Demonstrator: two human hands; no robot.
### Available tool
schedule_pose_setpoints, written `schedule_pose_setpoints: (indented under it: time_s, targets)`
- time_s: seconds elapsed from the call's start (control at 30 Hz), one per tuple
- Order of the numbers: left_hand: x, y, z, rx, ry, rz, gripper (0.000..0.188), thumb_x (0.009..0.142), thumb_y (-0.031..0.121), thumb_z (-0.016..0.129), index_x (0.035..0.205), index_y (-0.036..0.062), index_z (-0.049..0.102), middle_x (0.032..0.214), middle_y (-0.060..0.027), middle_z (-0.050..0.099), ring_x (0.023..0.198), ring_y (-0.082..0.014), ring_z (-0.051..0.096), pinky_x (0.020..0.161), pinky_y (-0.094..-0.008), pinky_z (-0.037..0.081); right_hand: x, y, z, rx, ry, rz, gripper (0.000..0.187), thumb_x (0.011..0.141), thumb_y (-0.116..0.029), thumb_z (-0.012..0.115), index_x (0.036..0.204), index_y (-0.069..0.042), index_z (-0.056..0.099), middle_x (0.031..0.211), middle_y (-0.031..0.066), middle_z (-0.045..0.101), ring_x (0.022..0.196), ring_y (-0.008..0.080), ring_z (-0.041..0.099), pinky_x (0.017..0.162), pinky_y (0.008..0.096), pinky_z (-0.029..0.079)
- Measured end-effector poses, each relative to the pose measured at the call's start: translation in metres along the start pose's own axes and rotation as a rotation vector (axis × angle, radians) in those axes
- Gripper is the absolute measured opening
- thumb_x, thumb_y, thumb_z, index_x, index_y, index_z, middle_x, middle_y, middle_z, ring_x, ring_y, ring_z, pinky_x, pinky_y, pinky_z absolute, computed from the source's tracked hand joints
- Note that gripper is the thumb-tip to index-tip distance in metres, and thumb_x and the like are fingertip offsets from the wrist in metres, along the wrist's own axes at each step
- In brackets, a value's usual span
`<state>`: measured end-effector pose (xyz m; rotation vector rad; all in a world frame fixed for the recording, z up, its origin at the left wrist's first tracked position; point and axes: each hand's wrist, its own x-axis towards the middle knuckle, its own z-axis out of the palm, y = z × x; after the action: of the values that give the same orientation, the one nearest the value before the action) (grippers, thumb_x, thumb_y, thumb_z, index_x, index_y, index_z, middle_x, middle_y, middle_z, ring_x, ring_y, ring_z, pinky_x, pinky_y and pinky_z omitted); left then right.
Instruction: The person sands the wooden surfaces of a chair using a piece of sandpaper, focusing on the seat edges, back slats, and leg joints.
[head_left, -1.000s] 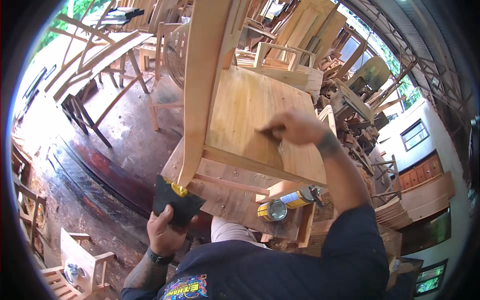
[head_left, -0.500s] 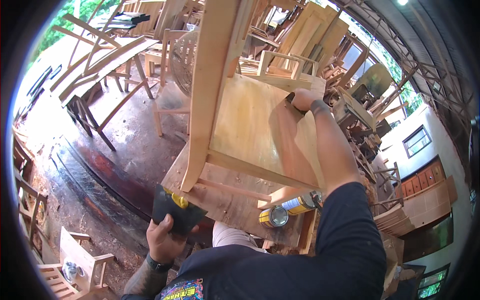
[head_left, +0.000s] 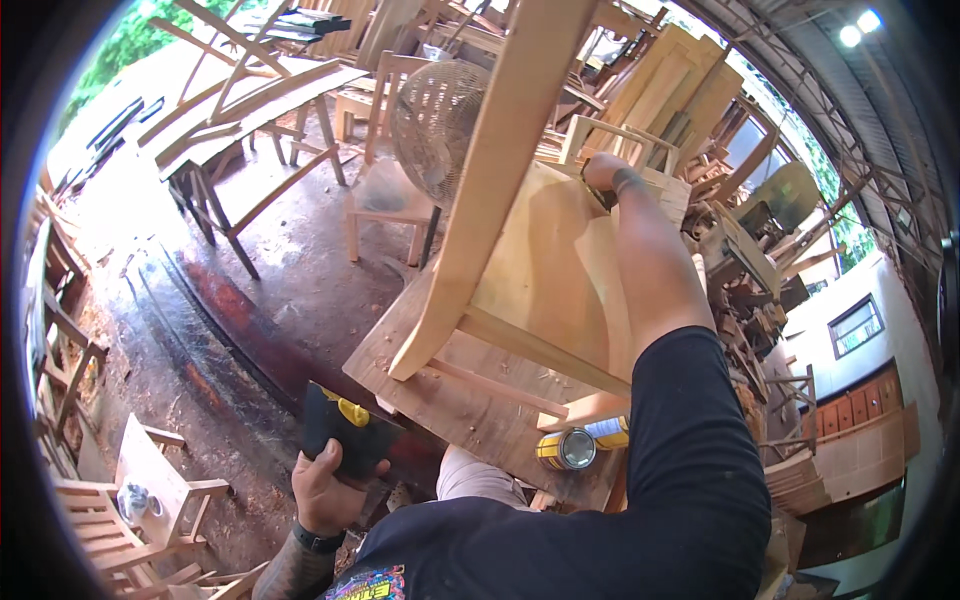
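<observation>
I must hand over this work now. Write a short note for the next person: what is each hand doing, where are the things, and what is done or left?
Left hand: low by the bench edge, gripping a black tool with a yellow part.
Right hand: stretched out to the far edge of the wooden chair, fingers closed on something small and dark; I cannot tell what.
The chair lies tilted on the wooden board. A yellow can lies on its side beside the board.
Done: the seat looks bare and pale.
Left: I cannot tell how much.

Dark navy sleeve (head_left: 690, 440), black wristband (head_left: 318, 541)
</observation>
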<state>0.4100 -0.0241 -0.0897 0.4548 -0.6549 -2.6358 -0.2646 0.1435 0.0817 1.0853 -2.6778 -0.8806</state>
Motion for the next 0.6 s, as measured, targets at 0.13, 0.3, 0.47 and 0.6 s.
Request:
schedule_pose_setpoints:
  time_s: [0.13,0.3,0.47,0.6]
  targets:
    - [-0.006,-0.006,-0.018,-0.033,-0.009,-0.033,0.044,0.109,0.017,0.058,0.151,0.0058,0.051,0.141,-0.0143,0.067,0.124,-0.0351,0.071,0.091,-0.0550,0.066,0.022,-0.029,-0.040,-0.588,-0.064,-0.475,0.036,0.097,-0.033,0.067,0.104,-0.001,0.082,0.114,0.0200,0.079,0.105,0.0358,0.077,0.092,0.0456,0.061]
    - [-0.005,-0.007,-0.016,0.028,0.030,-0.014,0.041,0.110,0.020,0.059,0.148,0.0074,0.054,0.138,-0.0128,0.069,0.121,-0.0310,0.072,0.084,-0.0488,0.068,-0.037,-0.085,-0.097,0.270,-0.009,-0.172,0.044,0.092,-0.036,0.077,0.114,0.003,0.077,0.107,0.0208,0.080,0.097,0.0307,0.078,0.084,0.0425,0.061]
    - [0.015,-0.020,0.000,0.054,-0.025,-0.100,0.041,0.109,0.021,0.060,0.147,0.0078,0.054,0.137,-0.0121,0.070,0.119,-0.0295,0.073,0.086,-0.0483,0.067,-0.175,-0.110,-0.095,0.668,-0.001,-0.353,0.040,0.088,-0.027,0.077,0.121,-0.006,0.079,0.112,0.0198,0.079,0.105,0.0332,0.076,0.095,0.0437,0.059]
    - [0.028,-0.034,0.009,0.086,-0.105,-0.150,0.042,0.109,0.021,0.059,0.148,0.0067,0.054,0.136,-0.0125,0.070,0.118,-0.0290,0.073,0.088,-0.0470,0.067,-0.292,-0.157,-0.115,0.741,-0.039,-0.490,0.033,0.093,-0.016,0.071,0.125,-0.008,0.078,0.119,0.0177,0.078,0.110,0.0347,0.074,0.098,0.0440,0.057]
